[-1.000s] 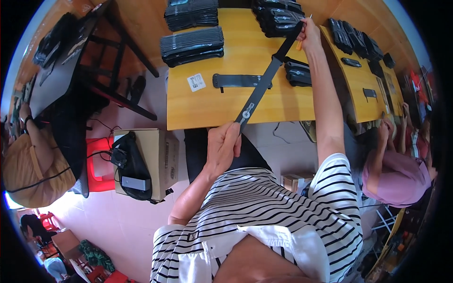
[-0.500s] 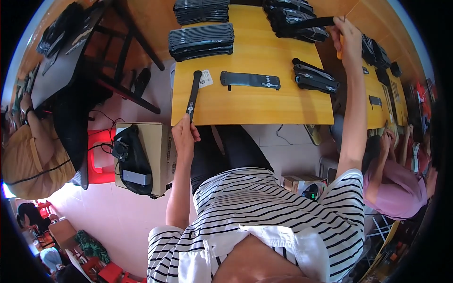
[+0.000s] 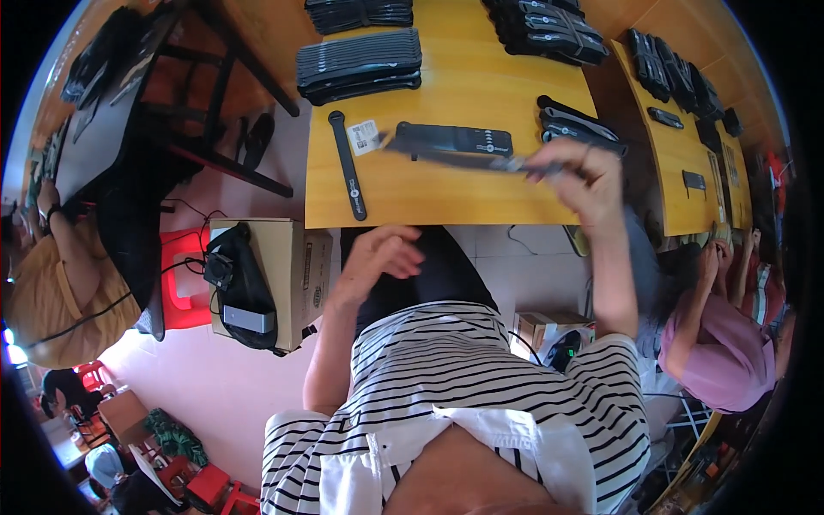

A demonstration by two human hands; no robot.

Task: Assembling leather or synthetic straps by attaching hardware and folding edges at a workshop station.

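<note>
My right hand pinches one end of a dark strap, blurred by motion, that reaches leftward over the table. Beneath it lies a wide flat black strap with pale marks at one end. Just off the table's front edge, my left hand is empty, its fingers loosely bent and apart. Nearest to that hand, a narrow black strap with a rounded tip rests on the tabletop, next to a white label. Several folded black straps lie behind my right hand.
The yellow table carries a stack of black straps at back left and bundles at back right. A second table stands to the right, with people beside it. A cardboard box and red stool stand left.
My right hand has come from the back right bundle toward the table's front, bringing a strap. My left hand has let go of the narrow strap, now lying flat.
</note>
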